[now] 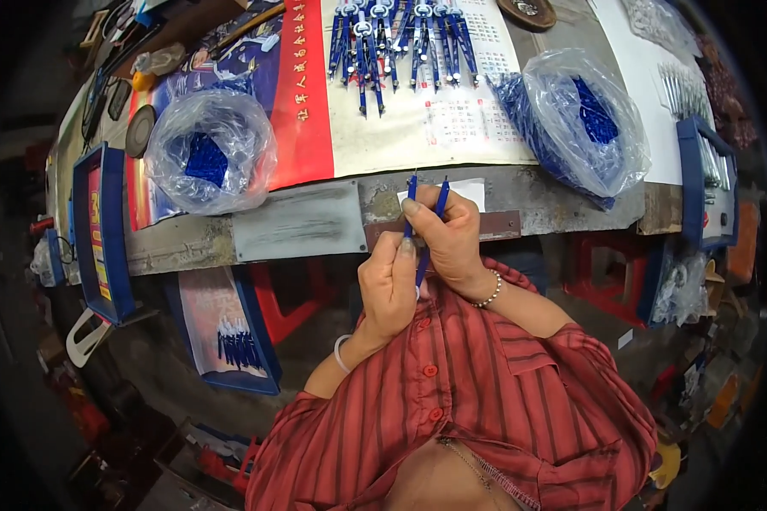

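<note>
Both my hands meet at the table's near edge around a blue drawing compass (442, 198), its two legs pointing away from me. My left hand (387, 285) is closed on its lower part, thumb laid along it. The fingers of my right hand (453, 241) pinch the left leg near its upper half, while the other leg stands up beside the knuckles. Much of the compass's head is hidden by my fingers. Beyond my hands, several finished-looking blue and white compasses (371, 51) lie in a cluster on the calendar sheet (375, 140).
Clear plastic bags of blue parts stand at left (256, 162) and right (626, 153). A blue tray (119, 247) is at the left edge, another blue tray (689, 179) at the right. Below the table, a blue drawer (268, 362) holds more compasses. Red stools (294, 307) stand underneath.
</note>
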Demonstrator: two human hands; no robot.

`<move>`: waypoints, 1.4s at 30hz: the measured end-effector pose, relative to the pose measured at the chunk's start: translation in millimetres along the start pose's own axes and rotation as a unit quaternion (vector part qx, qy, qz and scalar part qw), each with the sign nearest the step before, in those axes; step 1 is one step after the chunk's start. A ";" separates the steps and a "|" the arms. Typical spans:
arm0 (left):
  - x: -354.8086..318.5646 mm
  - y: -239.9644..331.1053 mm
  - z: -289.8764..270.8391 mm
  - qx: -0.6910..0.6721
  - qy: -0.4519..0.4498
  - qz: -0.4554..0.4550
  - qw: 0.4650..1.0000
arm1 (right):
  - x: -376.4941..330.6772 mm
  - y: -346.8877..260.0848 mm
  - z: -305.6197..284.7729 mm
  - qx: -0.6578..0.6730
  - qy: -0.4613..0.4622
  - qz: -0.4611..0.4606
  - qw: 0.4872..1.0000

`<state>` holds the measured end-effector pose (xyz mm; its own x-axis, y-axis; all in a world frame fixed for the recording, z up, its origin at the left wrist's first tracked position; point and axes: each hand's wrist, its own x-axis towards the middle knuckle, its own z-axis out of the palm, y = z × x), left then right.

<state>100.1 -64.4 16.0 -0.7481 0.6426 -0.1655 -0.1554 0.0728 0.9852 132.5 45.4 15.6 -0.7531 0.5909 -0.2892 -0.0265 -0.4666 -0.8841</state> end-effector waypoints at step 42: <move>16.8 12.0 6.4 -0.206 -0.080 -0.110 0.969 | 84.3 -140.8 -202.0 -0.657 0.114 -0.274 0.693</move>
<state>89.9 -47.9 25.3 -0.5636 0.7583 -0.3277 -0.5685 -0.0683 0.8198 205.5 293.8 41.6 -0.7389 0.6014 0.3038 0.4676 0.7824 -0.4114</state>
